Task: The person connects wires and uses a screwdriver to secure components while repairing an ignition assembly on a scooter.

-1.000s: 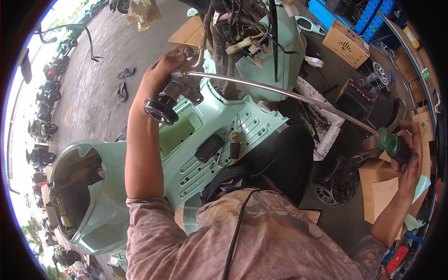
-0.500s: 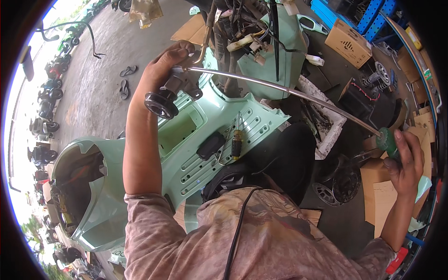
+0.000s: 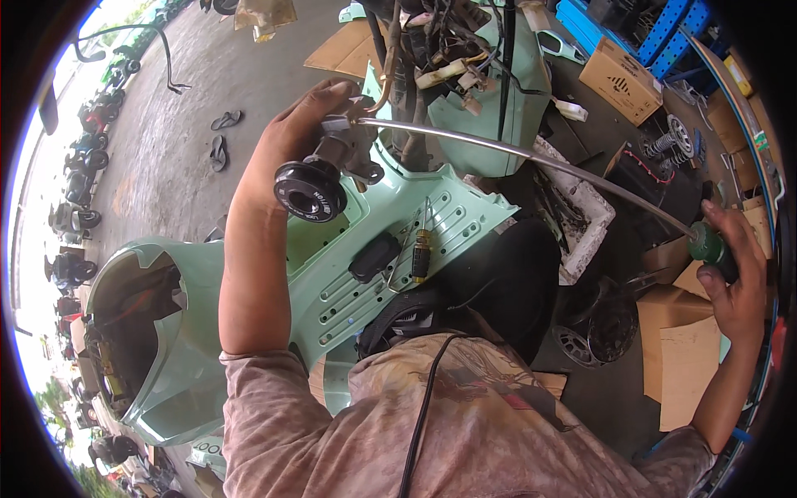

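My left hand (image 3: 311,116) is closed round a black ignition lock (image 3: 332,166), with its round ringed face turned toward me. A long-shafted screwdriver (image 3: 531,155) reaches across from the right, its tip at a small fitting on the lock beside the fingers. At the far right my right hand (image 3: 737,274) is wrapped about the green screwdriver handle (image 3: 711,247). Just past the left hand runs a bent copper-coloured tube (image 3: 387,79). Below lies the mint-green scooter floorboard (image 3: 349,290), bearing a second, short screwdriver (image 3: 421,257) and a black oval piece (image 3: 374,256).
Wiring (image 3: 465,70) hangs from the scooter's front at the top. A foam tray (image 3: 585,224), a motor-like wheel (image 3: 610,324) and cardboard (image 3: 693,365) lie on the right. Cardboard box (image 3: 621,79) stands by blue shelving. Flip-flops (image 3: 219,153) rest on the floor at left.
The left hand and ignition lock have shifted slightly right, the lock's face turning more toward me. The right hand moved slightly right with the screwdriver handle, and the shaft now looks more bowed.
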Tool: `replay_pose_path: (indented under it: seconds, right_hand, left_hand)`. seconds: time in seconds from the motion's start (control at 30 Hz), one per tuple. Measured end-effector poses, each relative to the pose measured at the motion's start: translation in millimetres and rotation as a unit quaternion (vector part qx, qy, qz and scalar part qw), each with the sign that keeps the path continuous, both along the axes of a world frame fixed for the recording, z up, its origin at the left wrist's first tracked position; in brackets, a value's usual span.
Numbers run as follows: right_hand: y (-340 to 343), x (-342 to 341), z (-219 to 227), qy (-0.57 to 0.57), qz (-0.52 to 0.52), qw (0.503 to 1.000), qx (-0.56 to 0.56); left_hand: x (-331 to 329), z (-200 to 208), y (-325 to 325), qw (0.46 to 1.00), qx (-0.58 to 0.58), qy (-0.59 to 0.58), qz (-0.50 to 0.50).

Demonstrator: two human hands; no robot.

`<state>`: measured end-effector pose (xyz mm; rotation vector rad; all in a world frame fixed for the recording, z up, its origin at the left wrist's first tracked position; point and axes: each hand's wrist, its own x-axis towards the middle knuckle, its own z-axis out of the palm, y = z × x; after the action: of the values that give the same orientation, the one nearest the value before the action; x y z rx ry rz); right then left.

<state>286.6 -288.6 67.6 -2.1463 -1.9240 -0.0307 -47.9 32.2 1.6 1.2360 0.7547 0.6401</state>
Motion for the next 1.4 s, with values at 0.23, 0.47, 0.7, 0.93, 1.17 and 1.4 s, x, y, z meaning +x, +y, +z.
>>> replay_pose_path:
  seconds: [0.23, 0.47, 0.7, 0.93, 1.17, 1.4]
  right_hand:
    - [28.6, 21.0, -39.8, 0.047, 0.018, 0.999, 0.006]
    - [46.8, 30.2, -53.4, 0.069, 0.052, 0.996, 0.027]
    - [46.9, 35.0, -55.8, 0.089, 0.044, 0.995, 0.016]
    - [51.0, 36.8, -61.1, 0.102, 0.051, 0.993, 0.031]
    - [53.1, 42.5, -64.7, 0.084, 0.056, 0.994, 0.039]
    - [57.1, 39.5, -71.3, 0.095, 0.060, 0.993, 0.042]
  left_hand:
    - [-29.6, 1.2, -2.2, 0.991, 0.086, -0.068, -0.079]
    - [-34.1, 15.4, -6.1, 0.982, -0.058, -0.162, -0.080]
    - [-23.4, 28.3, -20.0, 0.990, -0.023, -0.106, -0.086]
    - [-33.8, 19.5, -16.9, 0.956, 0.239, -0.086, -0.146]
    - [-41.2, 20.9, -22.9, 0.849, 0.517, 0.061, -0.091]
    - [-39.1, 17.6, -29.2, 0.894, 0.440, 0.047, -0.064]
